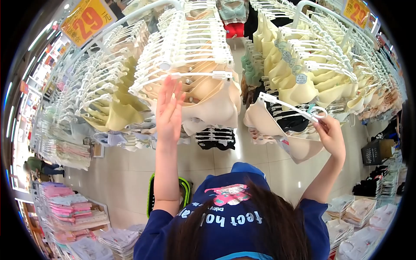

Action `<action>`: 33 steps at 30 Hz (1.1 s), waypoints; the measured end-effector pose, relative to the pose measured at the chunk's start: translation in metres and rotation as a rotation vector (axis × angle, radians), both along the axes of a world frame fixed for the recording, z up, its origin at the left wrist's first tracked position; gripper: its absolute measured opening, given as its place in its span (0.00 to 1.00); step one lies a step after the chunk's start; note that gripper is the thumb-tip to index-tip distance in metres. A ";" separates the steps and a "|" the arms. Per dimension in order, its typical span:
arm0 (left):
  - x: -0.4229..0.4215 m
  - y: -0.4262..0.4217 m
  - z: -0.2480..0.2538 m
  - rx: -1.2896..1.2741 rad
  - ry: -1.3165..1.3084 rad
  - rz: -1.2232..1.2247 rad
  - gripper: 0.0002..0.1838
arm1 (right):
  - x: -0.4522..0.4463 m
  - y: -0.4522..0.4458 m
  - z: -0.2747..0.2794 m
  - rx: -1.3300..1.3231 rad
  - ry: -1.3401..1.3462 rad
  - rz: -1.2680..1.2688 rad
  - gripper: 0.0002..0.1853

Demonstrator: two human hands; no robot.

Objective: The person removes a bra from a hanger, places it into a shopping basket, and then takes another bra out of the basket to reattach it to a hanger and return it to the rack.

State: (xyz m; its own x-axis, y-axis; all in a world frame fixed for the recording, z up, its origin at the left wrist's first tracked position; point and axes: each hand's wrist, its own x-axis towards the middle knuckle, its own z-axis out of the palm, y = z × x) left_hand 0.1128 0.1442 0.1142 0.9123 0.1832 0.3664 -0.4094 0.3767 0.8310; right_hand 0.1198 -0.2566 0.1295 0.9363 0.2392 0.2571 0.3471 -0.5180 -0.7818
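Note:
A beige bra (pixel 264 119) hangs tilted from a white hanger (pixel 292 105), with my right hand (pixel 331 134) closed on the hanger near its hook. My left hand (pixel 169 110) is raised with its fingers stretched out, at the front of the middle rail. Beside and behind it, a row of beige bras (pixel 212 106) hangs on white hangers. The foremost hanger passes just above my left fingertips; whether they touch it I cannot tell. Yellow bras (pixel 303 91) hang on the right rail, above the beige bra in my right hand.
More yellow bras (pixel 117 115) hang on the left rail. Price signs (pixel 86 21) top the racks. A green-edged basket (pixel 186 190) stands on the floor by my left arm. Folded clothes (pixel 71 208) lie lower left, and a dark crate (pixel 377 151) stands right. A person (pixel 39 166) is far left.

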 end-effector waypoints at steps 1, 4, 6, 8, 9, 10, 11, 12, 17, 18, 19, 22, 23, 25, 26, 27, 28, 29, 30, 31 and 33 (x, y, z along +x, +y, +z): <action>0.004 0.001 0.001 -0.006 -0.010 0.000 0.29 | 0.003 0.002 0.000 0.019 -0.001 -0.005 0.05; 0.009 -0.004 0.007 -0.034 -0.046 0.016 0.28 | 0.014 0.009 0.002 0.022 0.007 0.024 0.04; 0.010 -0.002 0.003 -0.024 -0.038 0.031 0.28 | 0.024 0.007 0.001 0.015 0.047 0.063 0.04; 0.012 -0.002 0.003 -0.022 -0.037 0.066 0.28 | 0.040 0.004 0.001 -0.033 0.065 0.118 0.07; 0.012 -0.002 0.004 -0.013 -0.030 0.086 0.27 | 0.046 0.005 0.004 -0.058 0.080 0.148 0.09; 0.011 -0.004 0.005 -0.006 -0.020 0.108 0.27 | 0.049 0.014 0.007 -0.042 0.024 0.124 0.05; 0.010 -0.005 0.006 -0.001 -0.010 0.129 0.27 | 0.054 0.019 0.011 -0.074 0.034 0.152 0.05; 0.010 -0.006 0.006 0.002 0.000 0.158 0.26 | 0.059 0.022 0.014 -0.107 0.042 0.179 0.04; 0.010 -0.009 0.008 0.099 0.053 0.236 0.29 | 0.083 0.029 0.021 -0.121 0.045 0.278 0.03; 0.010 -0.009 0.008 0.099 0.057 0.253 0.29 | 0.088 0.029 0.021 -0.097 0.058 0.298 0.03; 0.010 -0.010 0.007 0.100 0.061 0.269 0.29 | 0.093 0.029 0.022 -0.109 0.057 0.310 0.03; 0.011 -0.013 0.007 0.107 0.067 0.310 0.29 | 0.104 0.026 0.023 -0.145 0.054 0.341 0.03; 0.011 -0.015 0.007 0.112 0.072 0.323 0.29 | 0.107 0.026 0.021 -0.141 0.045 0.354 0.03; 0.010 -0.016 0.006 0.108 0.060 0.346 0.29 | 0.110 0.027 0.018 -0.135 0.030 0.376 0.03; 0.010 -0.016 0.005 0.108 0.055 0.355 0.29 | 0.111 0.029 0.017 -0.140 0.013 0.382 0.03; 0.009 -0.016 0.005 0.094 0.054 0.365 0.28 | 0.112 0.031 0.014 -0.116 0.012 0.397 0.03; 0.008 -0.015 0.005 0.081 0.054 0.373 0.27 | 0.114 0.033 0.010 -0.091 0.013 0.409 0.03; 0.008 -0.015 0.005 0.068 0.053 0.379 0.27 | 0.116 0.034 0.008 -0.067 0.013 0.420 0.03; 0.007 -0.014 0.005 0.074 0.068 0.385 0.27 | 0.117 0.033 0.008 -0.079 0.017 0.418 0.02; 0.007 -0.014 0.005 0.074 0.070 0.383 0.26 | 0.118 0.033 0.009 -0.091 0.021 0.415 0.02; 0.006 -0.014 0.007 0.072 0.073 0.380 0.26 | 0.119 0.033 0.010 -0.114 0.039 0.398 0.02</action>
State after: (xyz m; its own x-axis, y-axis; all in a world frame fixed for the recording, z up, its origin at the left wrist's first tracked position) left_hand 0.1191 0.1303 0.1211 0.8087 0.4888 0.3272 -0.4472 0.1497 0.8818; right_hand 0.2387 -0.2239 0.1396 0.7733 0.6095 0.1748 0.5094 -0.4330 -0.7437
